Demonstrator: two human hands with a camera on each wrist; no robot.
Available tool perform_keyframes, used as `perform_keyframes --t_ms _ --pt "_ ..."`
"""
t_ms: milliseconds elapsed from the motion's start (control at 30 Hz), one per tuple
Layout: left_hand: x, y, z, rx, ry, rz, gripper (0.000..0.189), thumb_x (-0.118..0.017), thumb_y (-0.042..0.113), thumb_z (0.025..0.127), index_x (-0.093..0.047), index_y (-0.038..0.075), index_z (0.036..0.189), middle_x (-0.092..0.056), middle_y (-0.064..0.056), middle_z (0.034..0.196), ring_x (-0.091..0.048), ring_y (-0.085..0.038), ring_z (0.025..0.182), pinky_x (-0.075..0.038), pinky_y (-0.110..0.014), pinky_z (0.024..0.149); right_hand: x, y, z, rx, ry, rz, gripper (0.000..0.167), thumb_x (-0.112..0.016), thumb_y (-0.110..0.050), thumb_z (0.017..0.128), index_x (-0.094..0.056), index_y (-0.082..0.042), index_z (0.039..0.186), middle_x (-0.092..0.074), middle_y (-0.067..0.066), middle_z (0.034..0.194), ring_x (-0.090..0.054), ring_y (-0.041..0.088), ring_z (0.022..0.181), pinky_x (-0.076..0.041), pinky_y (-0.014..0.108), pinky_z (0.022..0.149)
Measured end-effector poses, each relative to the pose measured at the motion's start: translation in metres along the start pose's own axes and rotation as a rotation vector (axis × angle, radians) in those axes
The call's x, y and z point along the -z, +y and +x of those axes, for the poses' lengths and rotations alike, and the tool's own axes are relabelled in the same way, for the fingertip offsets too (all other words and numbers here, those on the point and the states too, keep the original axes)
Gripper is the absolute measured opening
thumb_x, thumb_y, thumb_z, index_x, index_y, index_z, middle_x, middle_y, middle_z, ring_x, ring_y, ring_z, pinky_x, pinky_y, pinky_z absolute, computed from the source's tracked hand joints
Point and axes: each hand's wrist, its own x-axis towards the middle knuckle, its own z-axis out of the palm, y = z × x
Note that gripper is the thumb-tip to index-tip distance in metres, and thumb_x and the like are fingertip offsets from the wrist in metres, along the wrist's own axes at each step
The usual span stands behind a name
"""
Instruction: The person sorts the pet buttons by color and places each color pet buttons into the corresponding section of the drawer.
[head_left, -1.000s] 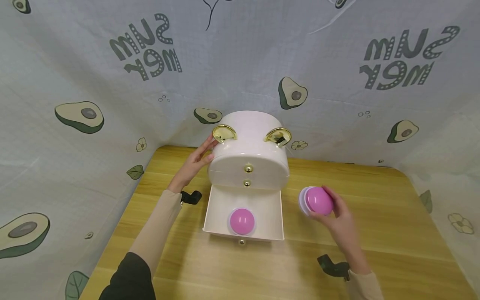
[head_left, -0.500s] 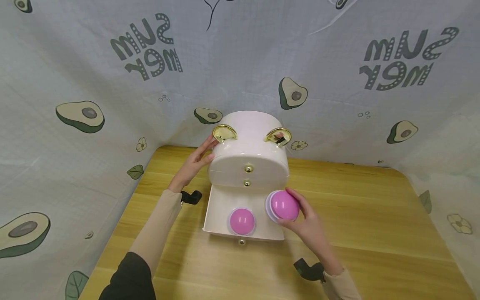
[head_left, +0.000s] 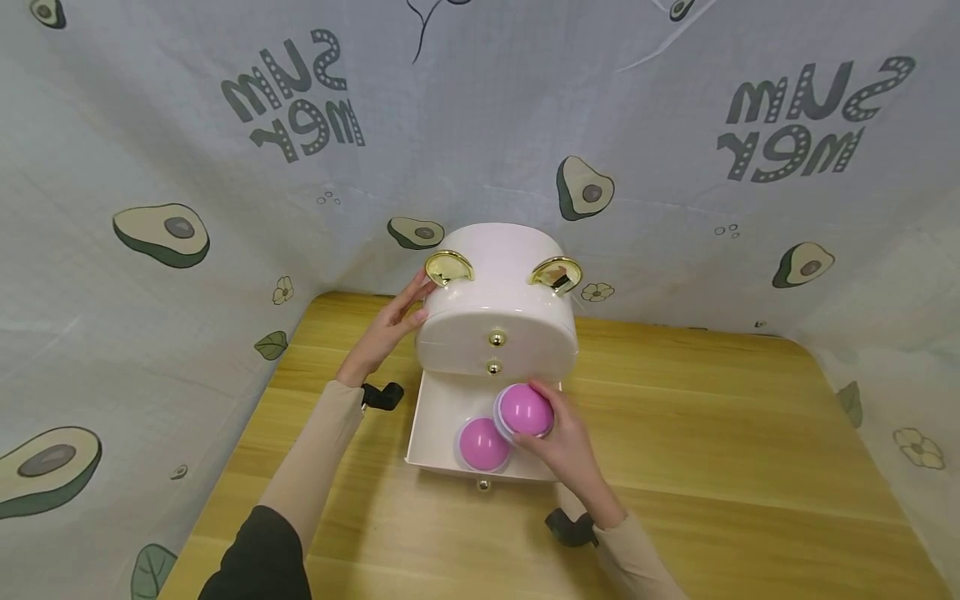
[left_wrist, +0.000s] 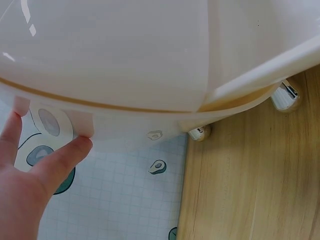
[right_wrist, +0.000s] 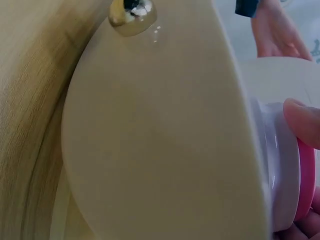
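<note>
A white rounded storage box [head_left: 501,271] stands on the table with its lowest drawer [head_left: 437,408] pulled out. My left hand [head_left: 381,337] rests its fingertips against the box's left side; in the left wrist view the fingers [left_wrist: 62,160] look fairly straight on the glossy wall. Over the drawer's right half, my right hand [head_left: 564,442] grips a round jar [head_left: 525,408] with a pink domed lid and pale lilac base. Another such jar [head_left: 482,445] sits in the drawer near its front. In the right wrist view, the drawer front [right_wrist: 165,120] partly hides the held jar [right_wrist: 286,165].
Gold knobs [head_left: 497,338] and two gold ear-shaped pieces [head_left: 557,273] stick out from the box. A knob [head_left: 483,483] also projects from the drawer front. Behind the wooden table [head_left: 750,450] hangs a cloth [head_left: 480,117] printed with avocados. Each wrist carries a black camera mount [head_left: 570,527].
My right hand has carried its jar leftward from beside the box to above the drawer, close to the other jar. The left hand stays where it was.
</note>
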Motion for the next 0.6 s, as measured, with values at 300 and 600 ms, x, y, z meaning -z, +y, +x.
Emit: perform_keyframes --t_ms 300,600 --pt "-0.001 0.002 0.001 0.025 0.0 -0.002 0.066 -0.041 -0.007 0.099 -0.013 0.015 0.154 -0.027 -0.014 0.154 -0.019 -0.023 0.142 -0.019 -0.046 0.112 -0.009 0.008 0.004 0.049 0.029 -0.011 0.078 -0.085 0.001 0.063 -0.05 0.004 0.132 -0.05 0.02 0.135 -0.047 0.038 0.123 -0.036 0.052 0.101" --pt "-0.008 0.028 -0.002 0.031 -0.005 0.004 0.063 -0.041 -0.005 0.099 -0.011 0.005 0.153 -0.024 -0.021 0.153 -0.017 -0.028 0.143 -0.018 -0.046 0.112 -0.01 0.011 0.004 0.113 0.051 -0.067 0.079 -0.085 0.001 0.063 -0.048 0.006 0.132 -0.048 0.022 0.135 -0.042 0.038 0.127 -0.032 0.052 0.104"
